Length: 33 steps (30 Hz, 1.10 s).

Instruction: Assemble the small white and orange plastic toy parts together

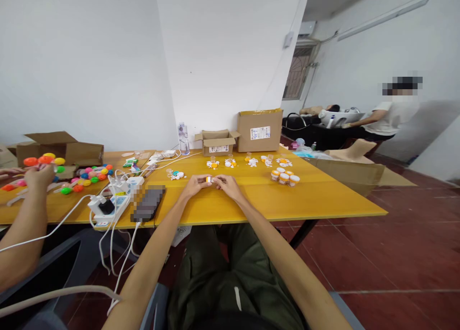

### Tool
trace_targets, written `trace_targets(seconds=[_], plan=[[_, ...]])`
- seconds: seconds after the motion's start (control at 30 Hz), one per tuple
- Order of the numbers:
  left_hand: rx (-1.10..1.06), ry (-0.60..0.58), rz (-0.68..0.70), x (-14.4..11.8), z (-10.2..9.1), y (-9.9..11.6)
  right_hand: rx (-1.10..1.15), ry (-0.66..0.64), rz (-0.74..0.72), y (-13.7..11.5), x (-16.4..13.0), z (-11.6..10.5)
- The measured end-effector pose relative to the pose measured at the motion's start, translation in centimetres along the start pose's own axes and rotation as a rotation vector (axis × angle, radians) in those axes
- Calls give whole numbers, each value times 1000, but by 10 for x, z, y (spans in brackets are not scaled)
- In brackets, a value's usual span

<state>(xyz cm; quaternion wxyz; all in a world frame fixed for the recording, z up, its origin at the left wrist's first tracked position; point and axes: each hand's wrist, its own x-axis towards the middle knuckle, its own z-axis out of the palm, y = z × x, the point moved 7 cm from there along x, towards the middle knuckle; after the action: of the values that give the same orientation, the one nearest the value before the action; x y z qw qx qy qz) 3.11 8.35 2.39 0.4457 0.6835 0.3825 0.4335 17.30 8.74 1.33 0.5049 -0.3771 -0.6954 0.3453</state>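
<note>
My left hand (196,185) is closed around a small white-and-orange lidded jar (209,180), just above the table near its front edge. Close beside it, the fingers of my right hand (225,184) are pinched together, and what they hold is too small to make out. Beyond my hands, small piles of white pieces (253,162) lie in a row with orange lids (214,165) and clear cups (230,157). To the right, several filled jars (283,178) with orange-and-white lids stand grouped, some stacked on others.
On the left lie a dark phone (148,203) and a power strip (118,200) with white cables. A co-worker's hand (41,174) holds colourful balls there. Cardboard boxes (260,132) and a water bottle (183,140) stand by the wall. Another person (393,114) sits far right.
</note>
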Motion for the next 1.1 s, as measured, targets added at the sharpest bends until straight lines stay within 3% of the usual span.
trace_targets(seconds=[0.5,0.7,1.1], plan=[[0,9,23,0,-2,0,40,-34,2,-3,-1,3],[23,7,7,1,-2,-3,-59,-13,-68,-8,-2,-2],[-25,-30,19,0,2,0,-8,-19,-112,-11,-1,-1]])
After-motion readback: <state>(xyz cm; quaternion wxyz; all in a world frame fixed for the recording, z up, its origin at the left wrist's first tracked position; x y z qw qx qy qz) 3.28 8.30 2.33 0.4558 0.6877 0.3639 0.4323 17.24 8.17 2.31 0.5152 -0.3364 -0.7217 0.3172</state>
